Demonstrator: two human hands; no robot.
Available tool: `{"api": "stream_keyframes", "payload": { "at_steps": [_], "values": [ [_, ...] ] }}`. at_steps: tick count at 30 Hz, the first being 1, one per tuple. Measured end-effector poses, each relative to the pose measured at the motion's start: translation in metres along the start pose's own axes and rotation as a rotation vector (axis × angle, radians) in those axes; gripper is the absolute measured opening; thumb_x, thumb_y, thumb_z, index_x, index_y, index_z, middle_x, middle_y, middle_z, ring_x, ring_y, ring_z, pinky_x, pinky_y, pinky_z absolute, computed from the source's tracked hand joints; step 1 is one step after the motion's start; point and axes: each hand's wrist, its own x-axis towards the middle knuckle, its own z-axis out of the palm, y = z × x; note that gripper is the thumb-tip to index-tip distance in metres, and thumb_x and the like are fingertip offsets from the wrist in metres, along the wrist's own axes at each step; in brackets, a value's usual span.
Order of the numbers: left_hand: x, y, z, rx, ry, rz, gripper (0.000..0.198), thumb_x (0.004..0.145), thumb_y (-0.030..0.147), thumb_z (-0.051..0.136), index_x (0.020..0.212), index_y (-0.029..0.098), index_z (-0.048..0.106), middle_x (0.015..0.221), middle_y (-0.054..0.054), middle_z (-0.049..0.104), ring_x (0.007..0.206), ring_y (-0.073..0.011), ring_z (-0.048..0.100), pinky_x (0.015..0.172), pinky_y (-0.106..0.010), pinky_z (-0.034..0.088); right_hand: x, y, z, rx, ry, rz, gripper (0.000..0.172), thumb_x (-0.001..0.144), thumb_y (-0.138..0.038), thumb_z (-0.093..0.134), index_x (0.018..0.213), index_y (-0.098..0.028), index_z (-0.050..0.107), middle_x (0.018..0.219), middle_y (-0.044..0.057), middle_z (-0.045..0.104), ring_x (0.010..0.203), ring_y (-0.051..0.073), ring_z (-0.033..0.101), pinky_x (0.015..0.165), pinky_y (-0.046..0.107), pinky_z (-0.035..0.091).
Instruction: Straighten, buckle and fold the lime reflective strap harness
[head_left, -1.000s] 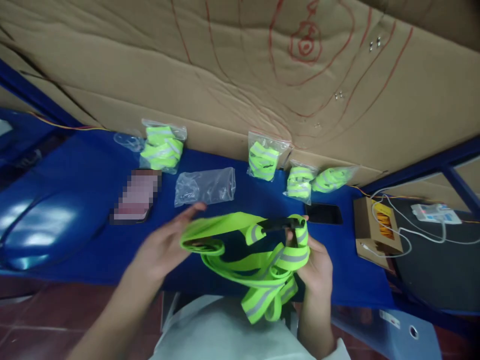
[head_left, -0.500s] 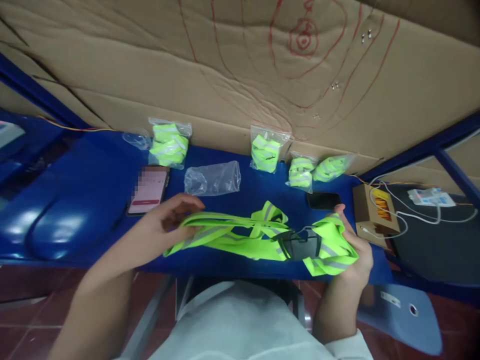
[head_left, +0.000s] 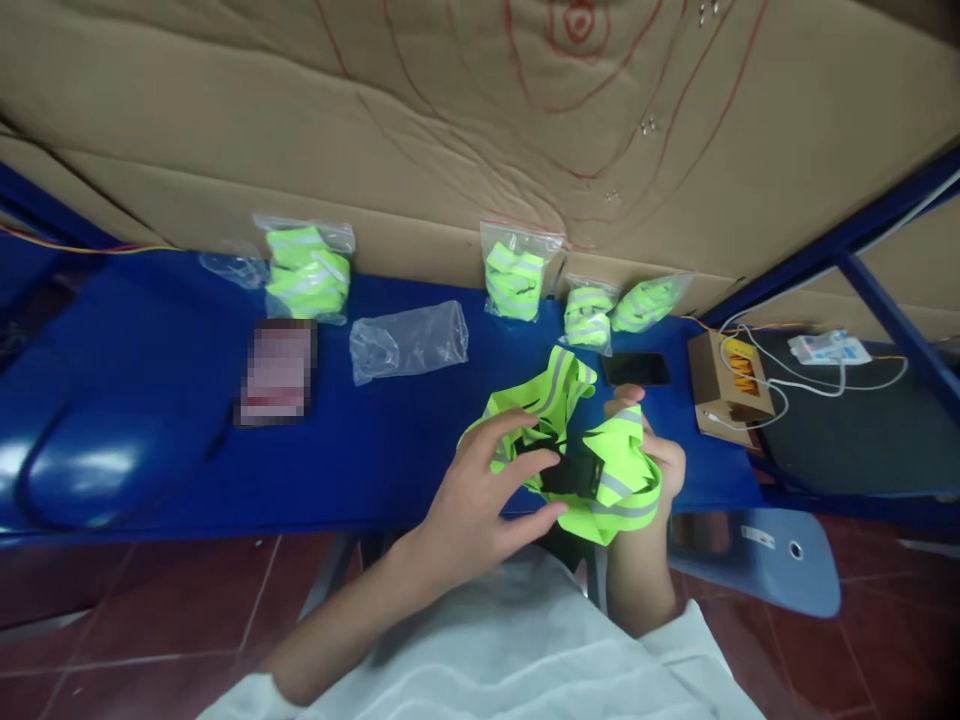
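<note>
A bundle of yellow-green reflective strap (head_left: 626, 455) with a black buckle (head_left: 574, 474) is held in my right hand (head_left: 664, 465), whose fingers are partly hidden behind it. My left hand (head_left: 487, 490) is over the left part of the strap beside the buckle, its fingers spread apart. Loops of the strap lie behind and under the left fingers. Behind the hands, an empty clear plastic bag (head_left: 410, 341) lies on the blue table (head_left: 390, 440).
Bagged green straps stand along the cardboard wall: one at left (head_left: 307, 272), one in the middle (head_left: 514, 280), two further right (head_left: 589, 315). A phone (head_left: 277, 370) lies left, a black phone (head_left: 636, 369) right. A cardboard box (head_left: 727, 385) with white cable is at right.
My left hand has moved right, from the far end of the stretched strap to beside the buckle, and its fingers have spread. The strap is now gathered closer to my right hand. The view has shifted.
</note>
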Motion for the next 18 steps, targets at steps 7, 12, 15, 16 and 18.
{"api": "stream_keyframes", "payload": {
  "at_steps": [7, 12, 15, 16, 18],
  "values": [
    [0.012, -0.011, 0.019, -0.013, -0.136, 0.049, 0.036, 0.089, 0.036, 0.073, 0.122, 0.027, 0.064, 0.146, -0.013, 0.050, 0.137, -0.0316, 0.050, 0.109, -0.049, 0.049, 0.005, 0.003, -0.004, 0.137, -0.077, -0.004, 0.031, 0.066, -0.031, 0.069, 0.081, -0.026, 0.042, 0.066, -0.010, 0.030, 0.042, 0.003, 0.017, 0.038, 0.020, 0.017],
    [0.023, -0.028, 0.013, 0.025, -0.094, 0.052, 0.028, 0.086, 0.026, 0.074, 0.113, 0.026, 0.067, 0.129, -0.010, 0.060, 0.123, -0.0285, 0.057, 0.102, -0.047, 0.048, -0.004, -0.004, -0.011, -0.086, 0.029, -0.162, 0.026, 0.074, -0.024, 0.072, 0.080, -0.025, 0.047, 0.070, -0.007, 0.051, 0.051, 0.009, 0.047, 0.046, 0.022, 0.037],
    [0.026, -0.046, 0.003, 0.151, -0.093, 0.044, 0.026, 0.084, 0.021, 0.073, 0.109, 0.026, 0.069, 0.122, -0.009, 0.063, 0.121, -0.0298, 0.057, 0.106, -0.053, 0.044, -0.013, -0.014, -0.017, -0.701, 0.076, -0.456, 0.013, 0.084, -0.018, 0.070, 0.085, -0.026, 0.060, 0.085, -0.001, 0.067, 0.081, 0.019, 0.066, 0.075, 0.034, 0.052],
    [0.026, -0.051, 0.000, 0.197, -0.115, 0.043, 0.025, 0.083, 0.020, 0.072, 0.108, 0.026, 0.069, 0.119, -0.009, 0.063, 0.120, -0.0301, 0.057, 0.108, -0.054, 0.042, -0.015, -0.018, -0.016, -0.924, 0.003, -0.517, 0.012, 0.087, -0.018, 0.069, 0.092, -0.027, 0.064, 0.092, 0.001, 0.070, 0.094, 0.023, 0.067, 0.087, 0.040, 0.052],
    [0.025, -0.057, -0.001, 0.269, -0.192, 0.032, 0.023, 0.083, 0.020, 0.072, 0.106, 0.025, 0.069, 0.119, -0.009, 0.064, 0.121, -0.0310, 0.057, 0.110, -0.057, 0.040, -0.016, -0.025, -0.009, -1.284, -0.176, -0.596, 0.021, 0.091, -0.025, 0.070, 0.112, -0.029, 0.067, 0.113, 0.007, 0.071, 0.120, 0.031, 0.062, 0.106, 0.053, 0.042]
  ]
}}
